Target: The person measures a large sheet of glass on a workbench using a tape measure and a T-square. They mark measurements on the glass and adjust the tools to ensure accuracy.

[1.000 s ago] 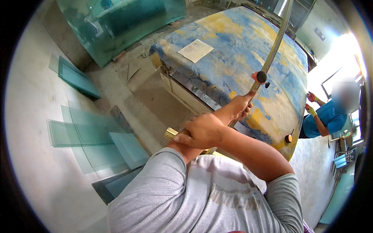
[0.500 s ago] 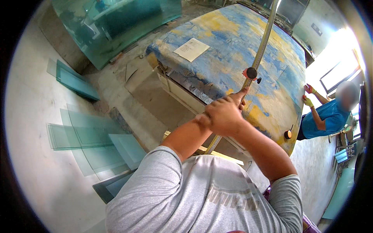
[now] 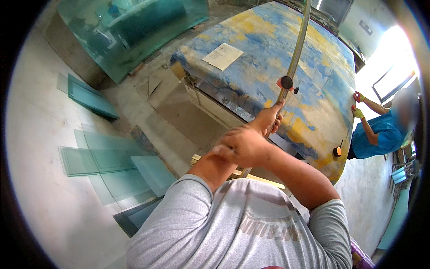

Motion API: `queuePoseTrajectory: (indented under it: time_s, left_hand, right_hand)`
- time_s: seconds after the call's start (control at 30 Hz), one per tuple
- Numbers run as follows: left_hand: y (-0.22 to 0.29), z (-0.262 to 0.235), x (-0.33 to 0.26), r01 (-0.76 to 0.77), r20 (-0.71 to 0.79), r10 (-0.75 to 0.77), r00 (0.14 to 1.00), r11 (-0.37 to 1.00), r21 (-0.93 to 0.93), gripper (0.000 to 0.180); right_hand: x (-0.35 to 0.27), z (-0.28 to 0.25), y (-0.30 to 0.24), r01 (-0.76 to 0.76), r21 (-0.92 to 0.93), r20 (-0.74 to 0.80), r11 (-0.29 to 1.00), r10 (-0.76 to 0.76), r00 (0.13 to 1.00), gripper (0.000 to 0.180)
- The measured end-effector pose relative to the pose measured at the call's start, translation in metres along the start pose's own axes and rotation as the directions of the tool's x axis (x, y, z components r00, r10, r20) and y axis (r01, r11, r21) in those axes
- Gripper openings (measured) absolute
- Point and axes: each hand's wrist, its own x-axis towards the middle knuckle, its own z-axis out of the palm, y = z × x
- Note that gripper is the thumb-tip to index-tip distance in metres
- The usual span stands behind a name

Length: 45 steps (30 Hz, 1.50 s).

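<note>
My left hand (image 3: 269, 117) is closed round a long graduated ruler bar (image 3: 296, 54), its thumb pointing up along it. Just above that hand, a sliding fitting (image 3: 286, 82) with a round black knob and red edges sits on the bar. The bar stands slanting in front of me, its lower end passing behind my arms. My right hand (image 3: 245, 145) crosses over and lies on my left forearm near the wrist. Its fingers are smeared by motion, so their grip is unclear.
A large table (image 3: 255, 49) under a blue and yellow cloth bears a paper sheet (image 3: 222, 56) and a round orange-black object (image 3: 337, 151). Glass panes (image 3: 107, 157) lean at left, with a big glass sheet (image 3: 148, 31) behind. A gloved co-worker (image 3: 376, 132) stands at the table's right edge.
My right hand has slid from the left wrist a little down the forearm. The bar's upper part has shifted left. My left hand keeps its hold on the bar.
</note>
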Motion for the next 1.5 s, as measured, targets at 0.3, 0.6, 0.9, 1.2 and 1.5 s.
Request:
queuePoseTrajectory:
  time_s: [0.3, 0.6, 0.9, 1.2, 1.5]
  left_hand:
    - [0.000, 0.003, 0.003, 0.014, 0.014, -0.014, 1.000, 1.000, -0.008, 0.064]
    - [0.002, 0.009, 0.002, 0.019, -0.022, -0.019, 1.000, 1.000, 0.020, 0.058]
    - [-0.003, 0.002, 0.015, -0.012, 0.055, 0.013, 0.998, 1.000, -0.010, 0.058]
    - [-0.004, -0.002, 0.017, -0.002, 0.061, 0.004, 0.998, 0.999, -0.032, 0.059]
    - [-0.006, -0.003, 0.019, -0.027, 0.046, 0.027, 0.999, 1.000, -0.007, 0.062]
  right_hand:
    - [0.033, 0.006, 0.031, 0.038, -0.105, 0.070, 0.994, -0.031, 0.997, 0.016]
    - [0.032, -0.009, 0.039, 0.106, -0.065, 0.143, 0.992, -0.096, 0.985, 0.021]
    - [0.049, 0.012, 0.026, 0.237, 0.150, 0.071, 0.960, -0.250, 0.966, 0.016]
    - [0.039, -0.006, 0.023, 0.132, -0.037, 0.118, 0.991, -0.127, 0.985, 0.015]
    - [0.033, -0.003, 0.016, 0.244, 0.054, 0.050, 0.968, -0.246, 0.968, 0.017]
